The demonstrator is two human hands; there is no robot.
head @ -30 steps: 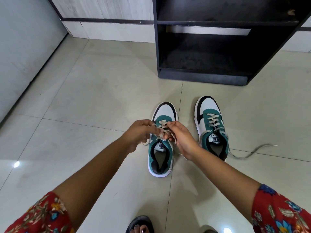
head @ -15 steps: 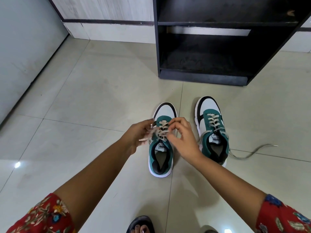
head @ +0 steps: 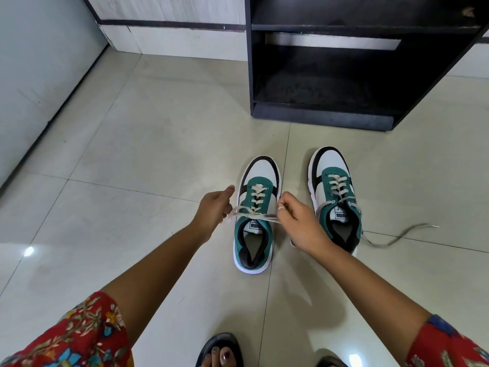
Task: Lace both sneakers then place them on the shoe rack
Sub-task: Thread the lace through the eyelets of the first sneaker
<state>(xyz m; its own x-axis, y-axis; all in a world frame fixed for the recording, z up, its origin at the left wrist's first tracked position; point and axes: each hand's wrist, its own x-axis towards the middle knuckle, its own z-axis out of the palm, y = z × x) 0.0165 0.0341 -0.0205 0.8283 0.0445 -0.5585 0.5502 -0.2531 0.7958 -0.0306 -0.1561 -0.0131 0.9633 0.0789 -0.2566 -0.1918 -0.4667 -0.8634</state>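
Note:
Two white, green and black sneakers stand side by side on the tiled floor, toes pointing away from me. The left sneaker (head: 255, 207) is laced up; its cream lace (head: 254, 215) is stretched sideways across the tongue. My left hand (head: 213, 207) grips one lace end to the left of the shoe. My right hand (head: 299, 221) grips the other end on the right, between the two shoes. The right sneaker (head: 334, 192) is laced, with a loose lace end (head: 397, 238) trailing over the floor to the right.
A black shoe rack (head: 325, 117) with open shelves stands on the floor just beyond the sneakers. A grey wall runs along the left. My sandalled foot (head: 221, 352) shows at the bottom edge.
My hands were together over the left sneaker's tongue. They have now pulled apart sideways, drawing the lace ends taut to either side.

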